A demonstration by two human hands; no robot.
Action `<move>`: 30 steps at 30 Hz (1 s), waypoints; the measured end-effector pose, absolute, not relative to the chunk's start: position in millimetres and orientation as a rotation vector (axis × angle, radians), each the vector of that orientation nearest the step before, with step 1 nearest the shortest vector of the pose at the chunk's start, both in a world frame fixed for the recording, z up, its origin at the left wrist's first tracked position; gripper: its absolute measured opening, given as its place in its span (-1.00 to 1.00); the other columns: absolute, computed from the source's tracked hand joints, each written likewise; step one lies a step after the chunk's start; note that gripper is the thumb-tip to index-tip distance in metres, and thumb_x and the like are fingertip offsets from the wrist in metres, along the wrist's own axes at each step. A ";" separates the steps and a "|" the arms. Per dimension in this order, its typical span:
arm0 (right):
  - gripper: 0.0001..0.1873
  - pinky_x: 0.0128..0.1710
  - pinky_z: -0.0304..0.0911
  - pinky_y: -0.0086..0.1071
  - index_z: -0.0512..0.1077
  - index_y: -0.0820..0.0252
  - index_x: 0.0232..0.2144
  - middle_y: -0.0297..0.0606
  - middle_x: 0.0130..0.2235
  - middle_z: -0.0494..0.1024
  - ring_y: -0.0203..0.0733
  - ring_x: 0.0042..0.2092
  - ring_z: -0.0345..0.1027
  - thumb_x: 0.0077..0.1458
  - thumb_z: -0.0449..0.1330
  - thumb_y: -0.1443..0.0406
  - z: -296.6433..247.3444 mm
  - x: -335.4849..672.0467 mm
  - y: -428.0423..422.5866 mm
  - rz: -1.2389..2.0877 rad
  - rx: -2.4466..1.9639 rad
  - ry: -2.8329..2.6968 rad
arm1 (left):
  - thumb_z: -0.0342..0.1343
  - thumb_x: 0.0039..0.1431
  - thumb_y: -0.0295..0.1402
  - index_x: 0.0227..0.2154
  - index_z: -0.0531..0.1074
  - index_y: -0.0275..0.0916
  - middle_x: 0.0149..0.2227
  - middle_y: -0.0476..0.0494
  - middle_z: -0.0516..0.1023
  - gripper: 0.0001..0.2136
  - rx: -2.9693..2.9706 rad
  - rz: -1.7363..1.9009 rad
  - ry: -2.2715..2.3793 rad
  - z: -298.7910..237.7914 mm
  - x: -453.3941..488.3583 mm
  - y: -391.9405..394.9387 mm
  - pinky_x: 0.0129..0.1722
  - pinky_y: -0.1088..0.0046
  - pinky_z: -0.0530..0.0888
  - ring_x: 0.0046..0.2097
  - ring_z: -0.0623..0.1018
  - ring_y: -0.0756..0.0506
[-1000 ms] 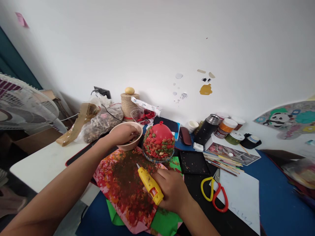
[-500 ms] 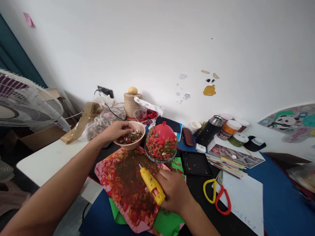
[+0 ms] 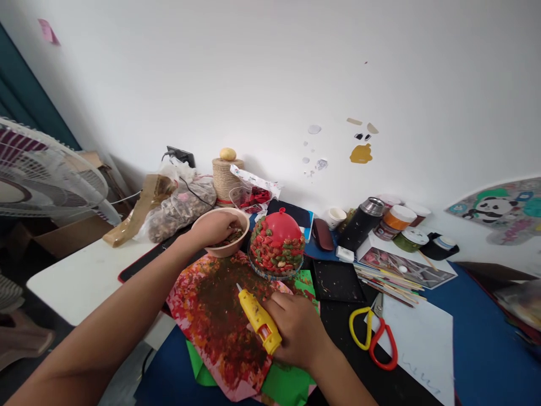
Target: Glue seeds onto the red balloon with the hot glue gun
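My left hand (image 3: 215,228) dips into a peach-coloured bowl (image 3: 242,221), its fingers bent down among small dark red and green pieces (image 3: 230,239). The fingertips are partly hidden, so what lies between them does not show. My right hand (image 3: 298,327) is wrapped round a yellow glue gun (image 3: 258,320), whose nozzle points up and left over a paint-stained sheet (image 3: 228,332). Just beyond the nozzle, a red balloon (image 3: 283,225) rests in a clear round dish (image 3: 276,277). Red and green shell-like pieces (image 3: 274,251) cover the balloon's sides; its knotted top is bare.
Scissors (image 3: 382,332) with yellow and red handles lie right of my right hand, near a black tray (image 3: 338,281) and thin brushes (image 3: 393,285). A black flask (image 3: 361,225) leans behind. Left are a plastic bag (image 3: 180,208), a twine spool (image 3: 226,180) and a fan (image 3: 46,175).
My left hand has moved right and deeper into the bowl, covering more of the pieces. My right hand and the glue gun have barely moved.
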State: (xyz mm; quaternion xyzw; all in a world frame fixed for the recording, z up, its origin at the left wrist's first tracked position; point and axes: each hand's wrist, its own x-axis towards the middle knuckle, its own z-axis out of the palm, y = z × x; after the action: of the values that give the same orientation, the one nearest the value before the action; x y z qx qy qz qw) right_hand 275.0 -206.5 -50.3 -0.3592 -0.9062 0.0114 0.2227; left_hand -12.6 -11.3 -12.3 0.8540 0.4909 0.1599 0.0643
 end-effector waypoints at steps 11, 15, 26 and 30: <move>-0.67 -0.42 -0.05 -0.21 0.46 0.13 -0.37 -0.27 -0.38 0.55 -0.14 -0.40 0.40 0.34 0.25 0.05 -48.5 273.0 -207.5 0.013 -0.984 -2.480 | 0.09 0.19 -0.35 -0.35 0.63 -0.16 -0.30 -0.21 0.68 -0.81 2.519 0.527 1.572 -11.0 -9.0 -11.7 -0.15 0.28 0.43 -0.27 0.56 -0.23; -0.59 -0.43 -0.03 -0.23 0.48 0.15 -0.36 -0.27 -0.41 0.54 -0.16 -0.43 0.40 0.45 0.16 0.02 -43.5 272.8 -207.2 0.049 -0.936 -2.381 | 0.09 0.17 -0.27 -0.23 0.70 -0.14 -0.24 -0.22 0.74 -0.72 2.382 0.658 1.616 -3.8 -15.3 -15.5 -0.12 0.26 0.50 -0.22 0.64 -0.28; -0.73 -0.29 0.41 -0.31 0.63 0.12 -0.23 -0.22 -0.35 0.66 -0.09 -0.33 0.59 0.47 0.23 0.14 -20.8 276.6 -211.9 0.453 -0.916 -1.720 | 0.38 0.16 -0.02 -0.27 0.64 -0.22 -0.25 -0.18 0.73 -0.67 1.670 1.136 1.092 38.9 31.2 -109.2 -0.22 0.33 0.57 -0.25 0.65 -0.18; -0.65 -0.38 0.45 -0.30 0.68 0.13 -0.25 -0.29 -0.46 0.62 -0.13 -0.45 0.52 0.45 0.26 0.04 -22.5 280.2 -209.7 0.583 -1.035 -1.392 | 0.34 0.26 -0.19 -0.31 0.64 -0.22 -0.30 -0.15 0.72 -0.81 1.747 1.006 0.855 44.4 77.1 -150.5 -0.25 0.41 0.55 -0.27 0.64 -0.13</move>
State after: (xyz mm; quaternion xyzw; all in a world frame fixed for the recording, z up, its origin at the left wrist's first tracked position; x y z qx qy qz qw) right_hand 280.2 -209.7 -22.5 -0.4481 -0.6028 0.2526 0.6100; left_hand 77.1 -150.5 44.4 0.7092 0.3472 0.4084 0.4579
